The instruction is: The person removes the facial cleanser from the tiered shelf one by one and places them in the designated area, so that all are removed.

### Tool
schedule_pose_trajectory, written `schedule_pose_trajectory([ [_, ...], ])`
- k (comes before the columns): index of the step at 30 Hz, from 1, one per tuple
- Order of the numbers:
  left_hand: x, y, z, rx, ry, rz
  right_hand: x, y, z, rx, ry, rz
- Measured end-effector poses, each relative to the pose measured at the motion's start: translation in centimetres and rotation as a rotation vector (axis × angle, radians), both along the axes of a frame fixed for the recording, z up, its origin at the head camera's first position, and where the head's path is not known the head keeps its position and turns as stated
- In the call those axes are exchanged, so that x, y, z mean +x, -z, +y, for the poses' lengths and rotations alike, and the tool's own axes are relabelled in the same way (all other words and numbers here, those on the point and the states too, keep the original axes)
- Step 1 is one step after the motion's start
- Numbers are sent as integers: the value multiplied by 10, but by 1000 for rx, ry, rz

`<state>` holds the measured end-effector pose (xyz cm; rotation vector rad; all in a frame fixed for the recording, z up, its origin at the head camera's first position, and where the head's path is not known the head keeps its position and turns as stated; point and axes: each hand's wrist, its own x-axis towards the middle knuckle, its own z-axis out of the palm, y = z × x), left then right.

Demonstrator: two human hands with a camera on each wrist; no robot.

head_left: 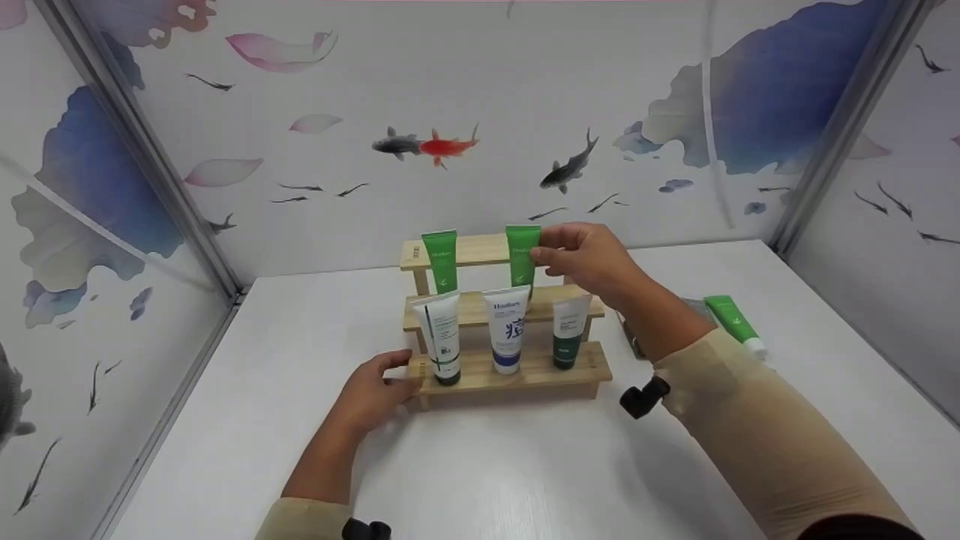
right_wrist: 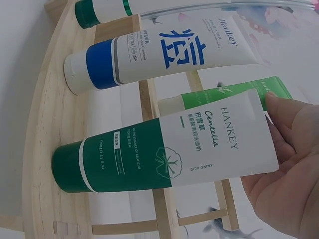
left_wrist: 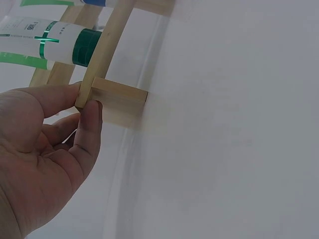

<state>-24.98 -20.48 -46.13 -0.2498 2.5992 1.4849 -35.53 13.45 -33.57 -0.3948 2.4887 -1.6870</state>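
Note:
A three-step wooden rack (head_left: 540,377) stands on the white table. At its lower left end my left hand (head_left: 377,391) pinches the bottom step between thumb and fingers, as the left wrist view shows up close. My right hand (head_left: 591,259) grips the top end of a green tube (head_left: 523,255), which is upright over the middle step. Another green tube (head_left: 442,259) stands on that step to the left. Along the bottom step are a white tube with green lines (head_left: 441,330), a white-and-blue tube (head_left: 508,322) and a white-and-dark-green tube (right_wrist: 164,144).
To the right, partly behind my right forearm, a green tube with a white cap (head_left: 735,322) lies beside a grey flat item (head_left: 699,307). Printed panels (head_left: 480,90) with fish and petals enclose the table at the back and sides.

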Motion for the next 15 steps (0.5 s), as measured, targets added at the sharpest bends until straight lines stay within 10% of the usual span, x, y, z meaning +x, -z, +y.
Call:
schedule_pose_trajectory([
  [15,1,-3,1,11,-11,-16,8,12,53,-188,115,74],
])
